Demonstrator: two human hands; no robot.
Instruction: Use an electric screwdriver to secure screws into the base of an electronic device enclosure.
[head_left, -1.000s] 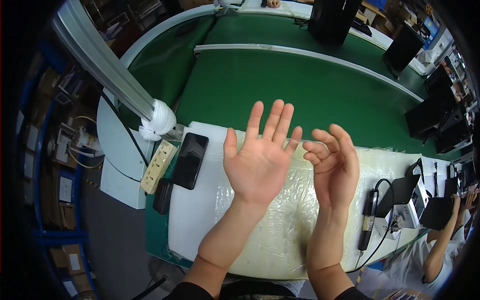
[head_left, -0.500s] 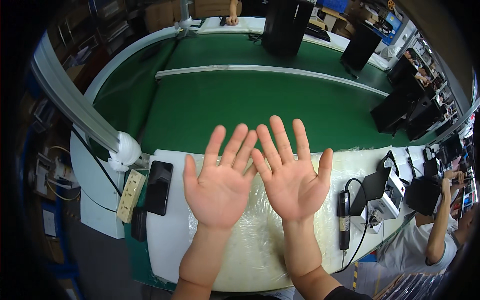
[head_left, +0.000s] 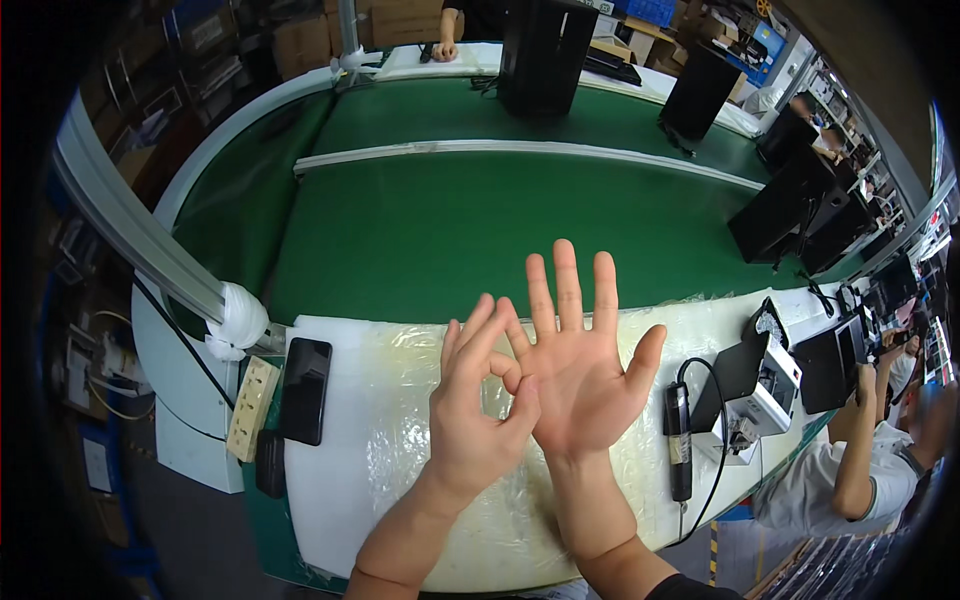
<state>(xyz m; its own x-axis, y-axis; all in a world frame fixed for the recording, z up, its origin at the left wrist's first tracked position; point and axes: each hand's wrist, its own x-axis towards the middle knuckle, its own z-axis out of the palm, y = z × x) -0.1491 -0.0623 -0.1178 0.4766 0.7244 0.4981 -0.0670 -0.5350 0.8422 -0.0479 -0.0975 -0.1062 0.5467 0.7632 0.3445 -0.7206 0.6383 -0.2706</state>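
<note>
My right hand (head_left: 585, 385) is held up above the bench, palm toward me, fingers stretched and spread, with nothing in it. Beside it, my left hand (head_left: 472, 410) is turned side-on. Its thumb and index finger curl into a ring, the tips meeting at the edge of the right palm, while the other fingers point up. No object shows in that pinch. Beneath both hands lies a pale foam mat (head_left: 345, 500) partly covered with clear plastic film (head_left: 400, 425).
Left of the mat are a black phone (head_left: 305, 390), a power strip (head_left: 252, 410) and a metal post (head_left: 140, 215). An electric screwdriver (head_left: 679, 440) with a cable and a black-and-white device (head_left: 755, 385) lie right. Beyond runs a green conveyor belt (head_left: 420, 230). A co-worker (head_left: 850, 475) sits at right.
My left hand has turned from an open, spread palm to side-on, moved right, and brought thumb and index finger together. My right hand remains spread. The view has shifted slightly.
</note>
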